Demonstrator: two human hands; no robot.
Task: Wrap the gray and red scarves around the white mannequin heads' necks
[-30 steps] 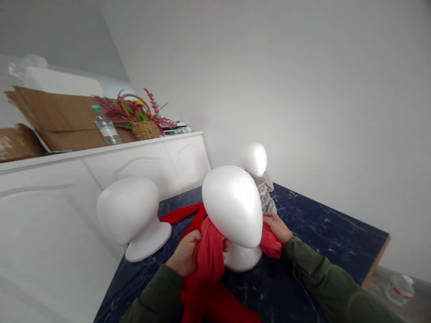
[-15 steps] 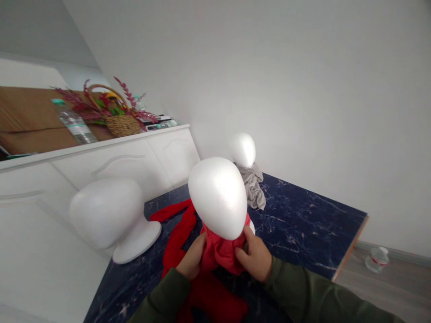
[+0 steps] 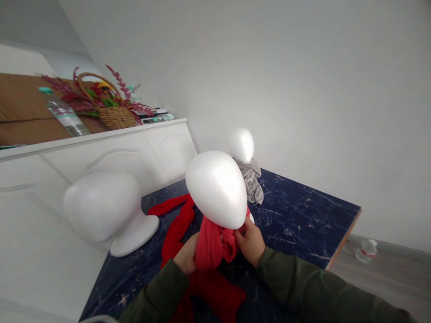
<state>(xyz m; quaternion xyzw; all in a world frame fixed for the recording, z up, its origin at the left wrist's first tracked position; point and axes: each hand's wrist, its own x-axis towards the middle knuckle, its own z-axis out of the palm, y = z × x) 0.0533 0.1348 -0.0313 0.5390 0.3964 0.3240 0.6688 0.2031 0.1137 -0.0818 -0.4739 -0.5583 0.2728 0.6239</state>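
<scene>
A white foam head form (image 3: 217, 188) stands on the dark blue marbled table, with a coral-red cloth (image 3: 209, 244) wrapped and bunched around its neck. My left hand (image 3: 188, 255) is closed on the left side of this cloth, its fingertips partly hidden by the folds. My right hand (image 3: 249, 240) pinches the cloth at the right, just under the head form. A brighter red cloth (image 3: 178, 229) lies on the table, to the left of and beneath my hands.
Another white head form (image 3: 104, 206) stands at the left on a round base. Behind is a third one (image 3: 241, 144) with a grey cloth (image 3: 252, 179) at its neck. A flower basket (image 3: 117, 117) and a bottle (image 3: 69, 117) sit on the white cabinet (image 3: 141, 148).
The cloth between my hands is gathered differently, with a smooth fold now over the fingers of my left hand. My right hand has shifted slightly left and up. The whole view has moved a little.
</scene>
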